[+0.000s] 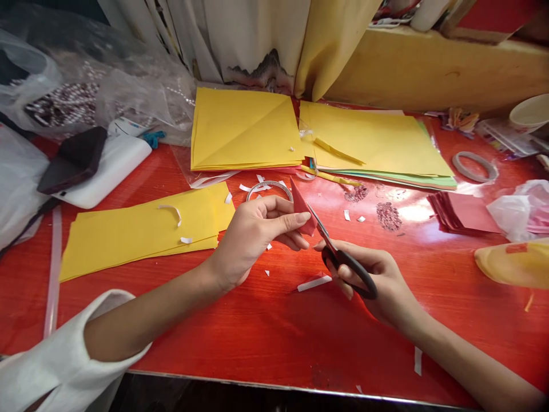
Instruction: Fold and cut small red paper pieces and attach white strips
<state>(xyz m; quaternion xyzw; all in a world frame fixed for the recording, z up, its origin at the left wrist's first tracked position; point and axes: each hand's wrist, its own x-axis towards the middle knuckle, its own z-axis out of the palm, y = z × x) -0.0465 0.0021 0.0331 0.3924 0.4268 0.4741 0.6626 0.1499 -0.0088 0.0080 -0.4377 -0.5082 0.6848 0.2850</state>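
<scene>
Between thumb and fingers, my left hand [266, 234] pinches a small folded piece of red paper [301, 205] above the middle of the table. My right hand [377, 280] is closed round the black handles of a pair of scissors [349, 269]. The scissor blades point up and left and lie along the right edge of the red paper. Whether the blades are closed on it I cannot tell. Behind my left hand a roll of tape [269, 184] lies on the table, partly hidden. A strip of white-and-red paper [314, 282] lies below the hands.
Yellow paper sheets [244, 129] and a second stack [369, 137] lie at the back, with cut yellow sheets [141, 229] at left. Red paper pieces [465, 212] and another tape roll [475, 166] are at right. A dark phone [72, 160] rests on a white box. White scraps are scattered about.
</scene>
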